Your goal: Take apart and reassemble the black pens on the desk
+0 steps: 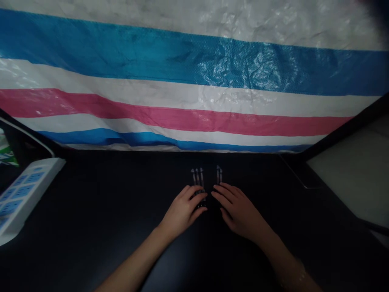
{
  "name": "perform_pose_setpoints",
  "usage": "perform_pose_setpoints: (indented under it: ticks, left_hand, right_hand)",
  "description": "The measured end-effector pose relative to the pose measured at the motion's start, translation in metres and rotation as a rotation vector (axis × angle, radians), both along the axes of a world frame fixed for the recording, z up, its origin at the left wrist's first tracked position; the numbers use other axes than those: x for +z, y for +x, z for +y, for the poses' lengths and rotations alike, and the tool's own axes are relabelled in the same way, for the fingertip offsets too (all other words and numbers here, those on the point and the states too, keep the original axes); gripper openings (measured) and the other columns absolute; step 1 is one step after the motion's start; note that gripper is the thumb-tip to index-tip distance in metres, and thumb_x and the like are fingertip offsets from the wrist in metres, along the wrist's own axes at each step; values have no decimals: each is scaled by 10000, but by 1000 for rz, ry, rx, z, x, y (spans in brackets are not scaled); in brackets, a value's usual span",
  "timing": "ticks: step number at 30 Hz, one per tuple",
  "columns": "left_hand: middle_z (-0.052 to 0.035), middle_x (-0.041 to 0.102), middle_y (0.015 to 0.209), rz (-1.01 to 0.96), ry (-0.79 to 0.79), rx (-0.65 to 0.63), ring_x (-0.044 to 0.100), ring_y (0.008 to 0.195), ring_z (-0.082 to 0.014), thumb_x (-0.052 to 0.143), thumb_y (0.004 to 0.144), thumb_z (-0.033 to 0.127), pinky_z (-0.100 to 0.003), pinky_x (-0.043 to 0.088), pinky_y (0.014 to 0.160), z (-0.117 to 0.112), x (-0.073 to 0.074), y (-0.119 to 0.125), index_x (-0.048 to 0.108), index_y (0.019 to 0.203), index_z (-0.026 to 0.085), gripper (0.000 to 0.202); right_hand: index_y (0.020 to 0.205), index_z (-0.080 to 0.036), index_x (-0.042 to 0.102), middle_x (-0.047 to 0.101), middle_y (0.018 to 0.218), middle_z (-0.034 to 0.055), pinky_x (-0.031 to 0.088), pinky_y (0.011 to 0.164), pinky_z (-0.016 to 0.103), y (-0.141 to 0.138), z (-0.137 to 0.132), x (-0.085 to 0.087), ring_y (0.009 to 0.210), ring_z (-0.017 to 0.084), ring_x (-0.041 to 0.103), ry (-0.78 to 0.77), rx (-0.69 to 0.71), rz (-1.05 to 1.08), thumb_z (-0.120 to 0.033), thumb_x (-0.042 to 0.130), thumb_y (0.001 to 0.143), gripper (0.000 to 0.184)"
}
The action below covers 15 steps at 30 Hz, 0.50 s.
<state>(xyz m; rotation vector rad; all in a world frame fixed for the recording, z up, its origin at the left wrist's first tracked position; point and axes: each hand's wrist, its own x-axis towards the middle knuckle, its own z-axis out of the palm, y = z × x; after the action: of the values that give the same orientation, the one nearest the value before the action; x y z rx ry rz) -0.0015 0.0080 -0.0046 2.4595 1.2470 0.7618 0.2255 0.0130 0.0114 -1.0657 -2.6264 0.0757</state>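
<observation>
Both my hands rest on a dark table [91, 227] near its far side. My left hand [184, 211] lies palm down, fingers bent over a small dark object [202, 200] that I cannot make out. My right hand [238, 211] lies beside it, fingers stretched forward and slightly apart, tips close to the same spot. Just beyond the fingertips several thin pale metallic pins or prongs [197, 176] stand in a short row, with two more [219, 173] to the right. The scene is dim.
A striped plastic tarp [194, 81] in white, blue and pink hangs behind the table. A white power strip [21, 194] with blue sockets lies at the left edge. A dark frame with a pale panel [352, 170] stands at the right.
</observation>
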Motion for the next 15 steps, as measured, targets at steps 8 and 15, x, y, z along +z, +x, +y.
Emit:
perform_pose_setpoints:
  ticks: [8, 15]
  left_hand:
    - [-126, 601, 1209, 31, 48, 13, 599, 1043, -280, 588, 881, 275, -465, 520, 903, -4, 0, 3, 580, 1198, 189, 329]
    - [-112, 651, 1136, -86, 135, 9, 630, 1005, -251, 544, 889, 181, -408, 532, 855, -13, 9, 9, 607, 1143, 200, 262]
  right_hand:
    - [1187, -135, 625, 638, 1238, 98, 438, 959, 523, -10, -6, -13, 1191, 327, 492, 97, 7, -60, -40, 487, 840, 385]
    - [1054, -138, 667, 694, 1065, 98, 464, 901, 447, -12, -3, -13, 1062, 272, 559, 240, 42, -21, -80, 446, 937, 256]
